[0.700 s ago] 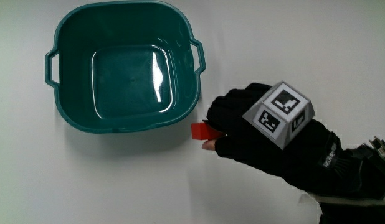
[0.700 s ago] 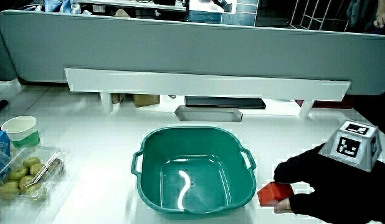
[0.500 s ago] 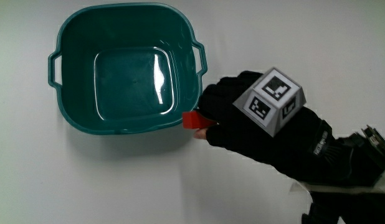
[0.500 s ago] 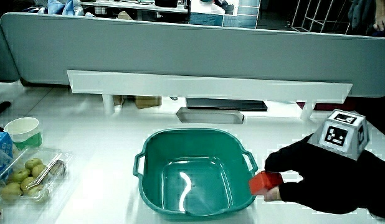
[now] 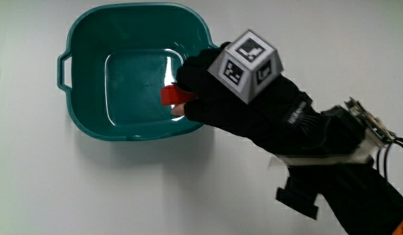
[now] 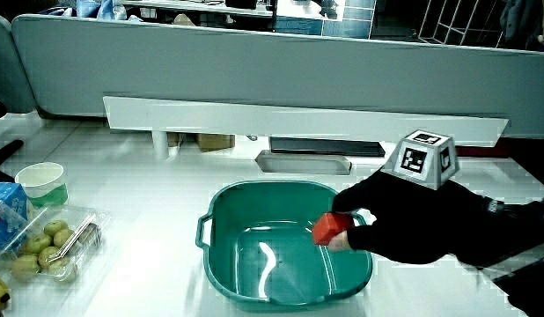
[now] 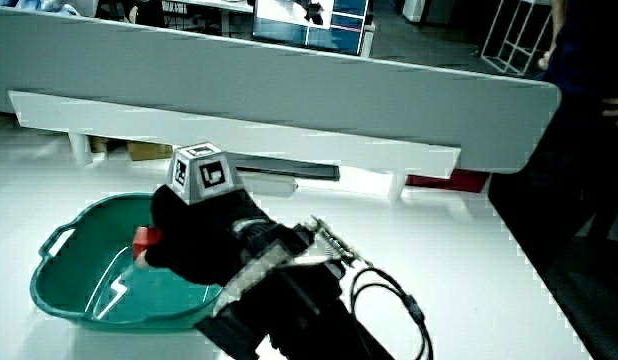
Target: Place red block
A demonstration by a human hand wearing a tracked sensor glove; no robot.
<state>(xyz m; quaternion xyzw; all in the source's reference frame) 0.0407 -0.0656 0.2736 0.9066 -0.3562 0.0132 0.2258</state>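
- Spreading under everything is the white table (image 5: 123,189), with a low grey partition (image 6: 254,62) at the edge farthest from the person in both side views.
- Sitting on the table is a teal basin (image 5: 90,124) with a handle on each of two facing sides; its floor is bare and glossy, and nothing rests on it.
- Reaching over the basin's rim is the hand (image 5: 218,98) in its black glove, the forearm (image 5: 319,140) trailing back toward the person and a cable showing along it in a side view (image 7: 384,295).
- Riding on the back of the hand is a small patterned cube (image 5: 248,57), pale with black square markings.
- Lying near the table's edge in a side view is a clear plastic tray (image 6: 74,231) holding small green fruits (image 6: 43,246), with a blue carton (image 6: 3,216) touching it and a pale paper cup (image 6: 41,180) just farther from the person.
- Pinched between the curled fingers (image 5: 188,72) is the red block (image 5: 170,96), only part of it showing past the glove.
- The block is held in the air over the inside of the basin, clear of its floor and just inside the rim on the hand's side, as both side views bear out (image 6: 326,228) (image 7: 142,240).
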